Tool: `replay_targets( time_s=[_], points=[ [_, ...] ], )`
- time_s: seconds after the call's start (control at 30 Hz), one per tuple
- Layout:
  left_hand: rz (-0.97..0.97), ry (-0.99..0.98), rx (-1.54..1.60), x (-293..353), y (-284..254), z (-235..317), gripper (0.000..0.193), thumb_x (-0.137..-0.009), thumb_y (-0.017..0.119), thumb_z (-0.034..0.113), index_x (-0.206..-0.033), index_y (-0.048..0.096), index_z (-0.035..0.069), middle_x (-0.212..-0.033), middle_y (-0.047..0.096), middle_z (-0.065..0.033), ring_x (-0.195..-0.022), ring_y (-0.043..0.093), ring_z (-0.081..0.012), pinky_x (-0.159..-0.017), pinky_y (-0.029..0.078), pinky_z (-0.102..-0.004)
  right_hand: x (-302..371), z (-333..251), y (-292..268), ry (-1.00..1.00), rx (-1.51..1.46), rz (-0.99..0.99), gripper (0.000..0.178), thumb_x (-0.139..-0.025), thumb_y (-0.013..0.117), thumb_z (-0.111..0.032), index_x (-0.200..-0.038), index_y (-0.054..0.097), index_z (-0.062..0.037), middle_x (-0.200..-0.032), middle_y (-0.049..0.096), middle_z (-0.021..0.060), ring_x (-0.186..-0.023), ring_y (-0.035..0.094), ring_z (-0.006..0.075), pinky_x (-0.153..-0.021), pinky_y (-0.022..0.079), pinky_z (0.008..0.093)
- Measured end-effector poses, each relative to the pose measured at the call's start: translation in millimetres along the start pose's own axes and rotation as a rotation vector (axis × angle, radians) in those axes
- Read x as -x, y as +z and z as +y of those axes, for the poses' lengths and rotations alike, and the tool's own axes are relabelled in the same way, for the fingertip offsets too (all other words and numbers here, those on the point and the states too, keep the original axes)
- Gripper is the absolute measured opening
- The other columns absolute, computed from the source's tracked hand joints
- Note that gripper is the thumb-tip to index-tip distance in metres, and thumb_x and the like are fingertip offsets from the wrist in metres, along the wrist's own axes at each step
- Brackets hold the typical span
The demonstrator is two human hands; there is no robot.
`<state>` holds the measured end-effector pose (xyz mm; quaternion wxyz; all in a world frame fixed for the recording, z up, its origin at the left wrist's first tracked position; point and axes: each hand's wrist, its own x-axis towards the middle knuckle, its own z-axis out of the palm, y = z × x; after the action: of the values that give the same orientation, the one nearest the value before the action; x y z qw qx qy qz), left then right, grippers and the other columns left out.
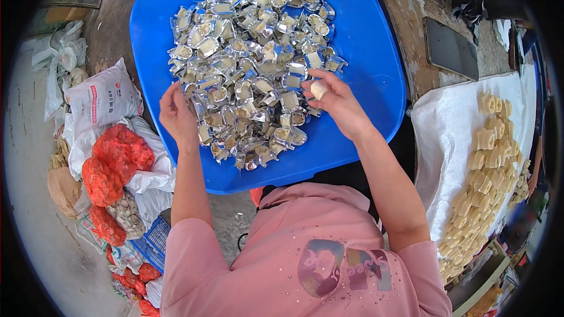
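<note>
Closed around a small, pale cream-coloured moulded piece [319, 90], the grip of your right hand [342, 105] hangs over the right side of a heap of shiny silver, curved pieces with cream-coloured inner faces [247, 53]. The cream piece sits among your fingertips, above the heap's edge. Your left hand [178, 120] is at the heap's left edge, its fingers curled and their tips beside the silver pieces; you cannot tell from this view whether its grip pinches one of them.

The heap lies in a wide, rounded-corner blue plastic tray [379, 53], in front of your pink short-sleeved shirt [264, 246]. To the right of the tray, a dark flat smartphone [451, 48] lies on a worn, brown-grey counter [405, 17]. Nearer you on that side, a white woven sheet [437, 120] carries many more cream-coloured moulded pieces [484, 167], spread close together. On your left, a white printed sack [101, 101] lies beside knotted red plastic bags [122, 154], with a blue slatted plastic basket [154, 243] just below them.
</note>
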<state>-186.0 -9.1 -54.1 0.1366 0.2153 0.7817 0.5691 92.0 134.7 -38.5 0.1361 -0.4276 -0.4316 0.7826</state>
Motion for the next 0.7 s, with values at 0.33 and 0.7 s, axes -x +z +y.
replay_targets(
  time_s=[0.33,0.7],
  points=[
    [-0.401,0.506,-0.455,55,6,30,0.030,-0.073,0.066,-0.004,-0.101,0.065,0.008,-0.103,0.062,-0.0092,-0.089,0.057,-0.0265,-0.080,0.045,-0.0348,6,28,-5,0.046,0.614,-0.097,0.045,-0.086,0.057,-0.001,-0.131,0.050,-0.0040,-0.115,0.063,0.0120,-0.105,0.058,0.0225,-0.094,0.045,0.0338],
    [-0.479,0.644,-0.783,72,34,11,0.050,-0.063,0.075,0.003,-0.110,0.062,0.014,-0.117,0.058,-0.0039,-0.106,0.049,-0.0303,-0.093,0.035,-0.0438,6,41,17,0.012,0.747,-0.175,0.047,-0.083,0.057,-0.001,-0.130,0.050,-0.0037,-0.106,0.066,0.0156,-0.097,0.063,0.0265,-0.088,0.049,0.0371]
  ],
)
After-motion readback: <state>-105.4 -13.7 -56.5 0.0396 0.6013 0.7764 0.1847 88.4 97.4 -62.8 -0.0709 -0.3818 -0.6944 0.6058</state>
